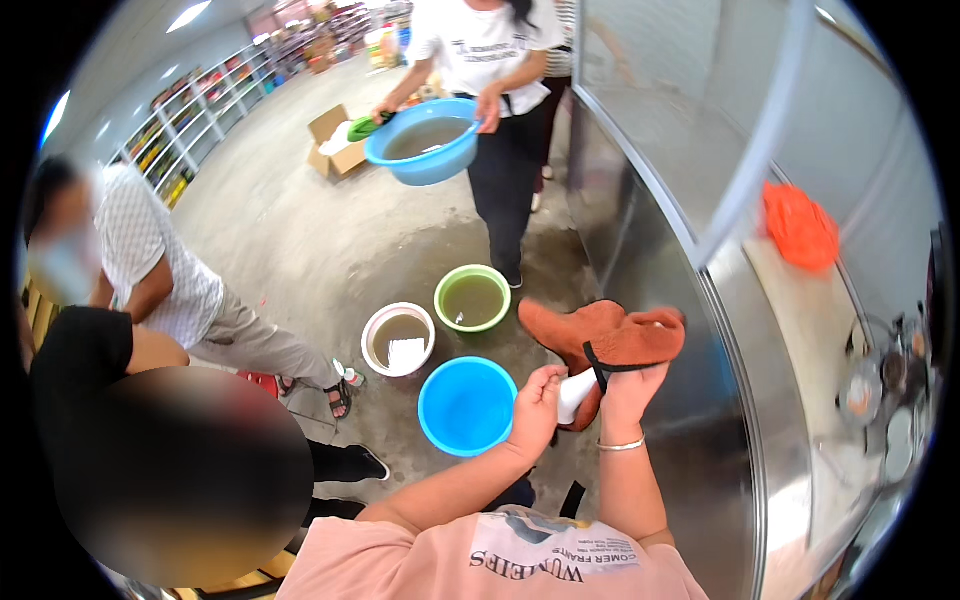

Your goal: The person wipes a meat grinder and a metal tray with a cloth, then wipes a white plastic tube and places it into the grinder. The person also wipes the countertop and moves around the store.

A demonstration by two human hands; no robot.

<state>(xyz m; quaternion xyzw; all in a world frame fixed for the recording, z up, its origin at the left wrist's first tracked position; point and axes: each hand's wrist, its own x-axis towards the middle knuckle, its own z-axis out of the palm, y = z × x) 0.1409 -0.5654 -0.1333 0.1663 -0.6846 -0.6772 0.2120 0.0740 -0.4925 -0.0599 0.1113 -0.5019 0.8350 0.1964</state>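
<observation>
A reddish-brown fuzzy cloth glove with black edging (637,341) covers the fingers of my right hand (634,394), of which the palm and wrist show. With bent fingers, my left hand (536,409) grips the edge of a second piece of the same cloth (555,326), beside a white part (575,394) between the hands. Whether that piece is a matching glove, I cannot tell. Below my left hand, on the floor, stands a blue plastic basin (469,405). Near it are a green basin (472,298) and a white basin (397,339), both with murky water.
Ahead, a person (499,60) carries a light blue basin (424,142) of murky water. Two people are at the left, one in a white shirt (161,255). A metal-panelled counter (675,300) runs along my right. Behind lies an open cardboard box (349,160).
</observation>
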